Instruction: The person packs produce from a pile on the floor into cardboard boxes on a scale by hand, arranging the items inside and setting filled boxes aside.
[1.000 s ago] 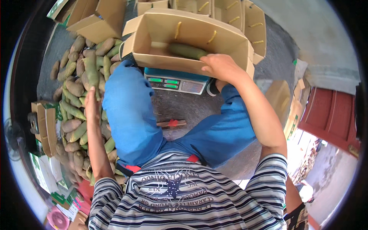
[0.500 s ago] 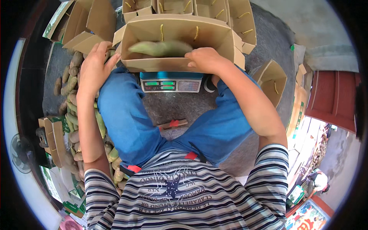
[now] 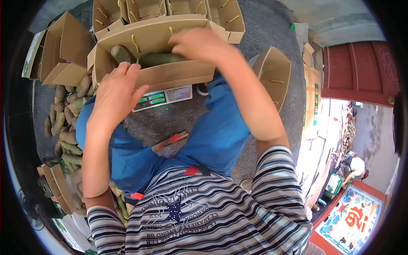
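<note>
The left hand [image 3: 114, 95] is resting spread on the cardboard box [image 3: 170, 76] rim; the right hand [image 3: 199, 44] is cupping a green vegetable [image 3: 159, 59] — pressing down could be tipping the box off the scale [image 3: 163, 97].

Looks like you're at a produce packing spot, kind of a farm-stand yard.

You've got a pile of green and brown vegetables [image 3: 63, 123] on the concrete floor [image 3: 272, 25], open cardboard cartons [image 3: 140, 10] lined up everywhere, a digital weighing scale [image 3: 163, 97] under one box, flat boxes [image 3: 55, 187] stacked nearby, and a red door [image 3: 361, 70] off to your right.
</note>
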Action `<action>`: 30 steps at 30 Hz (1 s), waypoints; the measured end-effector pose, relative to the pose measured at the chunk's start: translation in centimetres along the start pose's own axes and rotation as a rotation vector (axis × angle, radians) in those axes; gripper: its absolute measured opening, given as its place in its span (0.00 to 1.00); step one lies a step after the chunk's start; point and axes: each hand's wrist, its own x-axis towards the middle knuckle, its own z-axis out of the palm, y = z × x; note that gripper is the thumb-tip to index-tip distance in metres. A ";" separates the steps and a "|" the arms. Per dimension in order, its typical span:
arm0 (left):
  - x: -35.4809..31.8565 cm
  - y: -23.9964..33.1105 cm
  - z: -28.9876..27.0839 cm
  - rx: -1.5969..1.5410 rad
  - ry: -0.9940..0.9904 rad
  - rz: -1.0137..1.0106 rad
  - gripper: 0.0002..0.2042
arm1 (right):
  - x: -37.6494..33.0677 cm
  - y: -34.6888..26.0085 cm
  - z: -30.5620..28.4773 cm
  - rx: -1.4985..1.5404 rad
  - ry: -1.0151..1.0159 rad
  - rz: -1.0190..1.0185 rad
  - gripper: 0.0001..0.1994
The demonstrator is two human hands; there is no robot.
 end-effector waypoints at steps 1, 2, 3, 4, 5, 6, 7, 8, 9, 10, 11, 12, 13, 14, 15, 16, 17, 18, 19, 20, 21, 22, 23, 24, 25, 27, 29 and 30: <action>-0.1 -0.7 0.8 0.056 -0.051 -0.050 0.21 | -1.6 1.5 -1.3 0.111 0.202 0.041 0.15; -0.4 -0.8 1.2 0.145 -0.124 -0.110 0.22 | -3.9 3.6 -2.0 0.147 0.401 0.120 0.16; -0.9 -1.1 1.7 0.146 -0.122 -0.122 0.22 | -6.1 5.7 -2.3 0.191 0.600 0.187 0.17; -1.4 -1.7 2.4 0.158 -0.065 -0.078 0.22 | -8.1 7.7 -1.8 0.182 0.618 0.330 0.19; -1.7 -2.0 2.6 0.167 -0.004 -0.026 0.22 | -10.4 9.7 -0.7 0.163 0.638 0.480 0.21; -1.6 -1.6 2.3 0.165 0.005 -0.022 0.22 | -13.0 12.5 2.2 0.041 0.629 0.629 0.24; -1.4 -0.9 2.1 0.127 -0.069 -0.042 0.22 | -15.5 14.9 5.6 -0.084 0.615 0.780 0.27; -1.4 -0.6 1.9 0.095 -0.149 -0.081 0.23 | -17.1 15.2 8.1 -0.005 0.507 0.875 0.36; -1.4 -0.3 1.7 0.094 -0.144 -0.087 0.23 | -18.6 15.1 10.5 -0.024 0.520 0.944 0.40; -1.4 0.0 1.5 0.072 -0.185 -0.088 0.22 | -20.3 15.3 13.0 -0.018 0.497 1.027 0.41; -1.4 0.1 1.4 0.053 -0.229 -0.088 0.22 | -21.4 15.6 15.3 -0.008 0.472 1.112 0.42; -1.4 0.1 1.5 0.052 -0.229 -0.089 0.22 | -22.0 15.7 17.0 0.067 0.468 1.241 0.38; -1.5 0.0 1.5 0.045 -0.237 -0.095 0.22 | -22.2 15.9 18.4 0.145 0.463 1.369 0.34; -1.4 -0.1 1.4 0.036 -0.242 -0.098 0.22 | -22.9 16.9 19.3 0.141 0.465 1.371 0.34; -1.4 -0.2 1.4 0.033 -0.239 -0.094 0.22 | -23.9 18.2 19.6 0.270 0.363 1.286 0.29; -1.4 -0.3 1.4 0.033 -0.222 -0.095 0.21 | -23.6 18.3 19.2 0.400 0.256 1.187 0.24; -1.4 -0.5 1.5 0.032 -0.204 -0.096 0.21 | -23.1 18.3 18.9 0.400 0.255 1.181 0.24; -1.5 -0.5 1.5 0.032 -0.202 -0.102 0.21 | -22.8 18.5 18.3 0.259 0.304 1.162 0.20; -1.4 -0.5 1.5 0.036 -0.220 -0.119 0.21 | -21.9 18.2 17.2 0.120 0.350 1.133 0.17; -1.5 -0.4 1.5 0.034 -0.239 -0.125 0.21 | -21.6 18.5 16.1 0.118 0.348 1.130 0.17; -1.5 -0.3 1.5 0.032 -0.239 -0.127 0.21 | -21.1 19.3 14.8 0.091 0.394 1.094 0.17; -1.5 -0.2 1.4 0.028 -0.243 -0.119 0.21 | -20.6 20.0 13.6 0.065 0.442 1.061 0.17; -1.5 -0.1 1.4 0.024 -0.248 -0.111 0.21 | -19.9 20.8 12.5 0.049 0.485 1.010 0.16; -1.5 -0.1 1.3 0.024 -0.249 -0.110 0.21 | -18.8 21.6 11.5 0.035 0.526 0.958 0.16; -1.5 -0.2 1.3 0.010 -0.238 -0.104 0.21 | -17.4 22.2 10.5 0.019 0.525 0.936 0.15; -1.6 -0.4 1.4 0.000 -0.234 -0.102 0.21 | -13.5 23.1 8.5 -0.036 0.481 0.946 0.15; -1.8 -0.6 1.5 -0.013 -0.197 -0.096 0.21 | -10.5 24.7 8.4 -0.078 0.438 0.975 0.15; -1.6 -0.5 1.5 -0.014 -0.197 -0.099 0.21 | -9.5 25.8 9.0 -0.060 0.430 0.968 0.17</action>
